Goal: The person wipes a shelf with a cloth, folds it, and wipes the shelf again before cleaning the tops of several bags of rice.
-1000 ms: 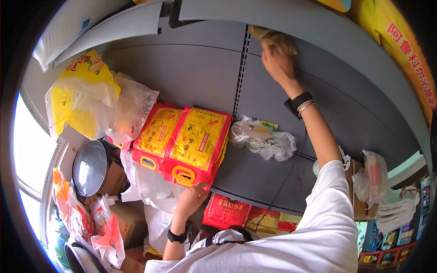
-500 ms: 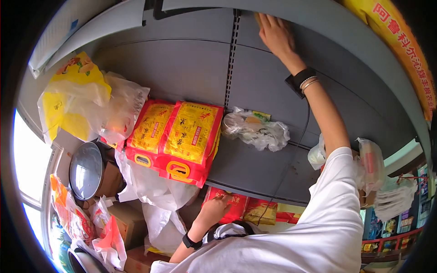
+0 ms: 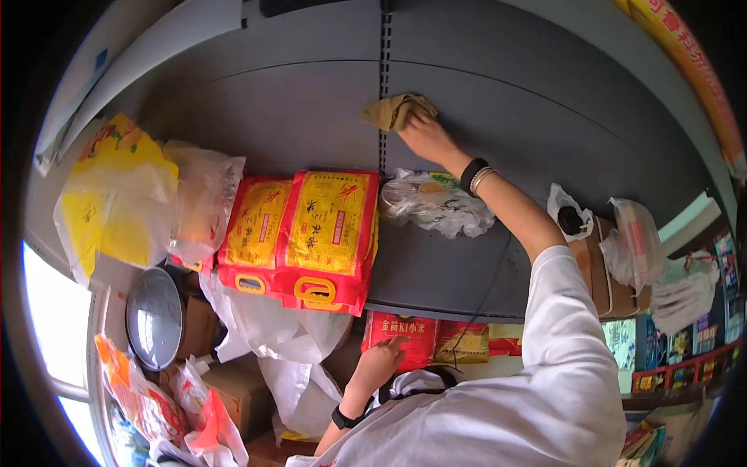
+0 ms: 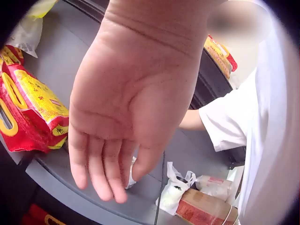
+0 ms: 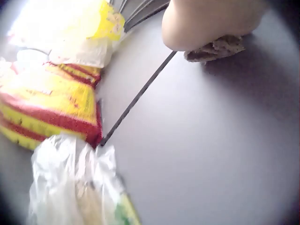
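A brown cloth (image 3: pixel 400 112) lies against the grey back panel (image 3: pixel 311 101) across the slotted strip, and my right hand (image 3: pixel 428 138) presses it there, fingers over the cloth. In the right wrist view the cloth (image 5: pixel 216 48) shows under the hand (image 5: pixel 211 21). My left hand (image 3: pixel 379 364) hangs before the lower shelf, near a red bag (image 3: pixel 398 336); in the left wrist view that hand (image 4: pixel 126 103) has its fingers extended, holding nothing.
Red and yellow bags (image 3: pixel 327 226) stand on the shelf, with a clear plastic bag (image 3: pixel 436 204) to their right. Plastic bags (image 3: pixel 117 194) sit at the left, a cardboard box (image 3: pixel 603 265) at the right. A dark cable runs down the shelf.
My right hand has moved down and left along the panel with the cloth. My left hand has let go of the red and yellow bag's lower edge and moved away to the right.
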The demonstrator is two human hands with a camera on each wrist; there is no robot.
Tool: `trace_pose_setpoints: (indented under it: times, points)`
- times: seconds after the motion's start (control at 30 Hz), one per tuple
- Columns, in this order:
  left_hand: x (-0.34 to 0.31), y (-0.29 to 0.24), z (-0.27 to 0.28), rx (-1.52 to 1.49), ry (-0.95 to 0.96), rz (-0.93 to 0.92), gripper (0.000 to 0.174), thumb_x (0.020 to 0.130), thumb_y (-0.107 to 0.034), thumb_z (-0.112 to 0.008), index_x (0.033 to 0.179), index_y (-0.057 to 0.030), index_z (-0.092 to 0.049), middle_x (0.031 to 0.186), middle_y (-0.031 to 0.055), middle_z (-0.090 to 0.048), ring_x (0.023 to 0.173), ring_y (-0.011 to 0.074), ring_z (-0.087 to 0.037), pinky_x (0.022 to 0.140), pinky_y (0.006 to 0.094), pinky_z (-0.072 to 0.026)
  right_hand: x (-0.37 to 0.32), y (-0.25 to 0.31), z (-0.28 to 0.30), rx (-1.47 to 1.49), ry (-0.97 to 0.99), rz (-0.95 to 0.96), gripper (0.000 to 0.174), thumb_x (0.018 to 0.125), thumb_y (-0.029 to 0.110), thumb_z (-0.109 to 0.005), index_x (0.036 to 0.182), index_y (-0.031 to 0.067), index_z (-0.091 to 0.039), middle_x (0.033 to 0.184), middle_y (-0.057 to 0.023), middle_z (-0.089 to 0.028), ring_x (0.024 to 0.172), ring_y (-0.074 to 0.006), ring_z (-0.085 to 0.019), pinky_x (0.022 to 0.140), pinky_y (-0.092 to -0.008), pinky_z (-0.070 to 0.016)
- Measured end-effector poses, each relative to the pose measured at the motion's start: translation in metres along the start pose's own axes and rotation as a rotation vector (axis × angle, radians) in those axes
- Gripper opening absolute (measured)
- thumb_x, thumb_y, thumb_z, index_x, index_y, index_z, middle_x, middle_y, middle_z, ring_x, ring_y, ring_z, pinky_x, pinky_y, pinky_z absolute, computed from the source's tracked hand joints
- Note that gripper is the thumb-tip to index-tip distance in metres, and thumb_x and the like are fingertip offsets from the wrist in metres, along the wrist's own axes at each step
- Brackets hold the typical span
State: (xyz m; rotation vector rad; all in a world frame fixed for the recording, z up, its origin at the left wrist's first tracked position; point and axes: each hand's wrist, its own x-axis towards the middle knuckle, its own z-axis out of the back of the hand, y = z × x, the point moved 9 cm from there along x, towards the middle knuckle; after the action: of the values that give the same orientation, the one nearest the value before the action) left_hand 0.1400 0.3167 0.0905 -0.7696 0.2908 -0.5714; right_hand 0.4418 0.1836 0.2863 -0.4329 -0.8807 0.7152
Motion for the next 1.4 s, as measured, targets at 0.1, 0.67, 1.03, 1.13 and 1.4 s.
trace_pose_setpoints:
  times: [0.1,0.67,1.03,1.13,1.4]
  points:
    - [-0.006,0.020,0.006,-0.039,0.014,0.042,0.027,0.086,-0.016,-0.055,0.111,-0.0071,-0.054,0.078,0.0143,-0.066,0.074,0.0313,-0.065,0.064,0.0393,-0.0509,0.000,-0.005,0.003,-0.054,0.073,-0.013,0.037,0.085,0.011,-0.046,0.122,0.0060,-0.050,0.119,-0.0096,-0.053,0.109,-0.0235,-0.051,0.098,-0.0366,-0.0405]
    - [-0.020,0.105,0.052,-0.003,-0.010,0.160,0.028,0.082,-0.016,-0.057,0.108,-0.0053,-0.055,0.083,0.0154,-0.065,0.075,0.0312,-0.064,0.067,0.0396,-0.0509,-0.100,-0.230,0.144,-0.126,-0.226,-0.906,0.068,0.079,0.009,-0.060,0.138,0.0018,-0.026,0.129,-0.0243,-0.038,0.118,-0.0423,-0.040,0.101,-0.0462,-0.0359]
    - [-0.014,0.107,0.024,-0.041,0.124,0.094,0.026,0.083,-0.012,-0.056,0.109,-0.0059,-0.057,0.085,0.0139,-0.067,0.078,0.0284,-0.066,0.070,0.0356,-0.0515,-0.066,-0.146,0.082,-0.084,-0.269,-0.815,0.062,0.075,-0.002,-0.049,0.134,-0.0056,-0.033,0.140,-0.0230,-0.030,0.135,-0.0367,-0.022,0.112,-0.0409,-0.0199]
    - [0.007,0.106,0.014,-0.082,0.226,0.032,0.024,0.084,-0.013,-0.056,0.107,-0.0065,-0.059,0.083,0.0145,-0.066,0.078,0.0271,-0.065,0.070,0.0358,-0.0505,-0.004,-0.078,0.071,-0.018,-0.115,-0.405,0.044,0.080,0.003,-0.048,0.124,-0.0008,-0.047,0.119,-0.0131,-0.049,0.117,-0.0290,-0.045,0.103,-0.0399,-0.0346]
    - [0.057,0.029,0.027,-0.081,0.125,-0.057,0.024,0.084,-0.015,-0.056,0.105,-0.0034,-0.059,0.083,0.0174,-0.066,0.076,0.0310,-0.065,0.066,0.0375,-0.0512,-0.009,-0.157,0.115,-0.167,-0.077,-0.523,0.047,0.075,0.000,-0.053,0.121,0.0078,-0.047,0.108,-0.0083,-0.050,0.098,-0.0280,-0.052,0.075,-0.0378,-0.0515]
